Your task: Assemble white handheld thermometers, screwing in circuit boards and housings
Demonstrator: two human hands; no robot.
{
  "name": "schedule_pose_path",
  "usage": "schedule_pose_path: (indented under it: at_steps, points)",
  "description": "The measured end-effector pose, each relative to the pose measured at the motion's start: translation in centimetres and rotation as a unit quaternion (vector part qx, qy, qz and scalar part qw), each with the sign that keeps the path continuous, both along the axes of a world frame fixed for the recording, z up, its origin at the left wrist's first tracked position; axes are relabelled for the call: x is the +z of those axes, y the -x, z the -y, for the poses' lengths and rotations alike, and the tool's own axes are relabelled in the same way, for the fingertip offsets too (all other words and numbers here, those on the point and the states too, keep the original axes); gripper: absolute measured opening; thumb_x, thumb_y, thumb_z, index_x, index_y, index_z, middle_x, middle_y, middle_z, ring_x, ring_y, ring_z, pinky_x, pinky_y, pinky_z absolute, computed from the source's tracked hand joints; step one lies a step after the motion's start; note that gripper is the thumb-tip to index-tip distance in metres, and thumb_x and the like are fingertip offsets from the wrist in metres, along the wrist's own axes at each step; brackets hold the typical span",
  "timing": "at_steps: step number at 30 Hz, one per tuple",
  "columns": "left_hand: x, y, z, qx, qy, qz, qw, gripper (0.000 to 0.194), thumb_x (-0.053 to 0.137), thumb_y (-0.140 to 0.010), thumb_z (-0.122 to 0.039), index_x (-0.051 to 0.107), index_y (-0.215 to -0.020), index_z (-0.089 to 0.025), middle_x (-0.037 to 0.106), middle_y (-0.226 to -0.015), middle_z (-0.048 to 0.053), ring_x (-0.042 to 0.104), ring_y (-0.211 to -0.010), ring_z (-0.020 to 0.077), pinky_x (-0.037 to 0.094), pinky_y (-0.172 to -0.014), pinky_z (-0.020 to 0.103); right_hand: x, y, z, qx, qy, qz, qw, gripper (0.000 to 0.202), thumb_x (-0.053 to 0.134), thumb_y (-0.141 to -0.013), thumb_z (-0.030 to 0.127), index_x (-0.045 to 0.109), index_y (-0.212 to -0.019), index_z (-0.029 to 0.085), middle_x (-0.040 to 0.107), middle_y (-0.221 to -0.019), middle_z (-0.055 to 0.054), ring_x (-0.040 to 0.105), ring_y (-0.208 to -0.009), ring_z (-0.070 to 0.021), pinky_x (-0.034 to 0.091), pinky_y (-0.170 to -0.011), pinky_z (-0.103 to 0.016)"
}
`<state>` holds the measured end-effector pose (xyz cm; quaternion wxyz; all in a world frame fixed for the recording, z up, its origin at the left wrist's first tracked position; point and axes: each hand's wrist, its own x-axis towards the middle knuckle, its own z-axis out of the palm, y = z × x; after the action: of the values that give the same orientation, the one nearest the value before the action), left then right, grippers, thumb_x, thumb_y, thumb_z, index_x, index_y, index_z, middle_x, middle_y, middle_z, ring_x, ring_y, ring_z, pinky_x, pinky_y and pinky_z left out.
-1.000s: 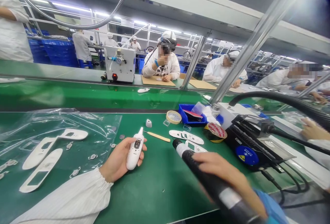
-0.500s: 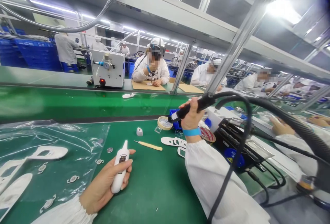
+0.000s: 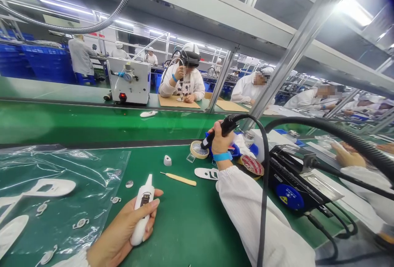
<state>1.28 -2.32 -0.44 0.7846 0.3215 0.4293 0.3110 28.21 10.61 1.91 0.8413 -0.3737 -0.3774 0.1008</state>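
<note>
In my left hand is a white ear-thermometer-like housing, its narrow tip up and a dark opening in its face. My right hand is wrapped round a black corded electric screwdriver. The screwdriver's lower end points down at a round dish of small metal parts; whether it touches them cannot be made out. Nearer to me lie a thin tool with a yellow handle, a small white cap and a white cover with cut-outs.
A clear plastic bag with white covers and small metal clips covers the left side. At right stand a black device with a blue label, a red-and-white roll and cables. A co-worker sits across the divider.
The view has shifted slightly. My right hand has drawn the screwdriver a little left and lower, its end now over the dish. My left hand keeps its hold on the white housing.
</note>
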Motion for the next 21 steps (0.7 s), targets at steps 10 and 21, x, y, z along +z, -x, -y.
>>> schedule_pose_path:
  at_steps: [10,21]
  points:
    - [-0.1,0.0,-0.2,0.041,-0.020,0.006,0.999,0.032,0.067,-0.070,-0.031,0.053,-0.096,-0.018,0.046,-0.057,-0.005,0.042,-0.047,0.0052,0.038,-0.044,0.017,4.2,2.1,4.1,0.033,-0.082,0.007,0.996,0.028,0.058,-0.068,0.043,0.050,-0.081,0.020,0.050,-0.050,0.009,0.050,-0.042,-0.0099,0.041,-0.045,-0.024]
    - [-0.2,-0.1,-0.4,0.091,-0.023,0.031,0.995,0.018,0.067,-0.071,-0.019,0.054,-0.084,-0.013,0.064,-0.096,0.010,0.063,-0.081,0.0158,0.053,-0.073,0.023,4.7,10.6,12.9,0.246,0.019,-0.191,0.950,0.044,0.052,-0.062,0.063,0.048,-0.075,0.021,0.047,-0.053,0.006,0.045,-0.045,-0.0088,0.038,-0.043,-0.022]
